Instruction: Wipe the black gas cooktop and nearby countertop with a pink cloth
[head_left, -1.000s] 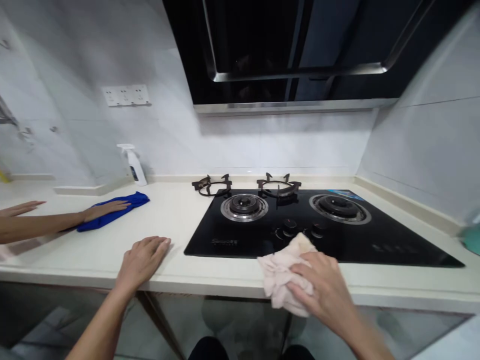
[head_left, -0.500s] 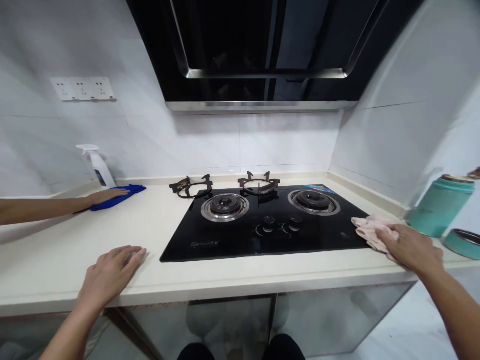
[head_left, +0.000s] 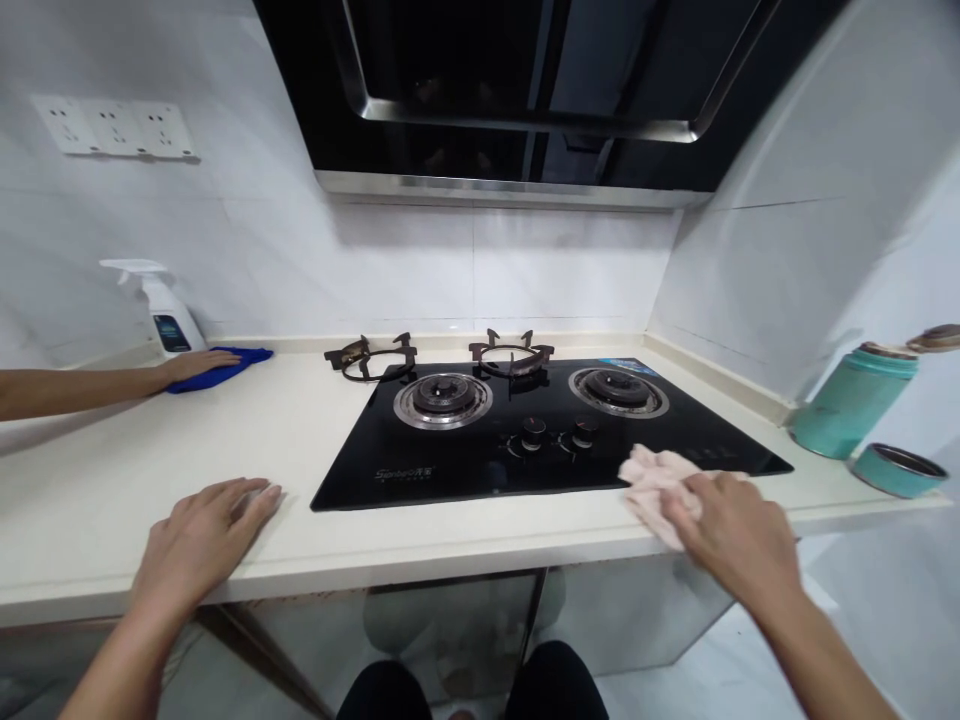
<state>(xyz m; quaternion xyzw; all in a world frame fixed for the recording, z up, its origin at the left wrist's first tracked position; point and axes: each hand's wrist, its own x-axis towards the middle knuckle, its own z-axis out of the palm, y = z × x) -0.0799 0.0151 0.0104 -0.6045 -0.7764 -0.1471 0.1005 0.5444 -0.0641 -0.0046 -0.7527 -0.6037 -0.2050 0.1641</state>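
Note:
My right hand [head_left: 731, 535] presses a crumpled pink cloth [head_left: 652, 478] on the cream counter's front strip, at the front right corner of the black glass hob [head_left: 547, 440]. Its fingers are bent over the cloth. My left hand [head_left: 199, 535] lies flat and open on the counter [head_left: 300, 500], left of the hob, fingers stretched forward and holding nothing.
Another person's hand [head_left: 191, 365] rests on a blue cloth [head_left: 229, 362] at the back left, beside a white spray bottle [head_left: 161, 310]. Two loose pan supports [head_left: 371, 356] lie behind the hob. A teal canister [head_left: 851, 400] and its lid [head_left: 896, 468] stand at the right. The extractor hood [head_left: 517, 90] hangs overhead.
My right hand swept the pink cloth from the hob's front edge out to the far right, then back left along the front strip. My left hand stayed put. The other person's hand moved its blue cloth back.

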